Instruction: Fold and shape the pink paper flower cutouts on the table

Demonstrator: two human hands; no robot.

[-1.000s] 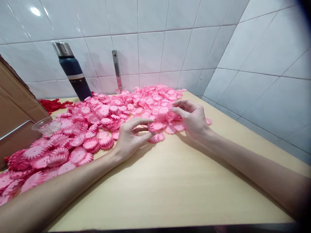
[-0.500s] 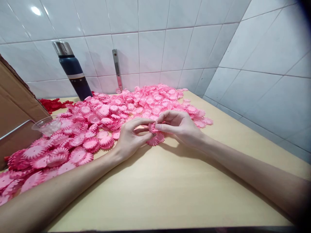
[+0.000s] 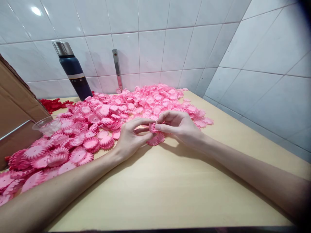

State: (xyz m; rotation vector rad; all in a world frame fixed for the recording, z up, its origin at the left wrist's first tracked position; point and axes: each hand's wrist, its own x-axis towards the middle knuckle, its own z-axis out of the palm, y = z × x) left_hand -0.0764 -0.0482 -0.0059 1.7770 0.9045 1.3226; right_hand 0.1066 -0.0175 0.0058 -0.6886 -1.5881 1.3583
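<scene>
Between my two hands is a small pink artificial flower piece (image 3: 152,128) with a fringed edge. My left hand (image 3: 132,137) pinches it from the left with thumb and fingers. From the right, my right hand (image 3: 183,128) holds the same piece, its thumb and curled fingers closed at the rim. Part of the piece is hidden behind the fingertips. Just below it, more pink fringed pieces (image 3: 156,139) lie on the table. A large heap of pink flower pieces (image 3: 104,111) spreads behind and to the left of my hands.
A dark blue bottle (image 3: 74,76) with a steel cap stands by the tiled wall (image 3: 155,48). At left are a cardboard box (image 3: 17,103), a clear plastic cup (image 3: 47,126) and red pieces (image 3: 52,105). A metal strip (image 3: 116,66) is fixed to the wall. The pale wooden table (image 3: 170,191) extends towards me.
</scene>
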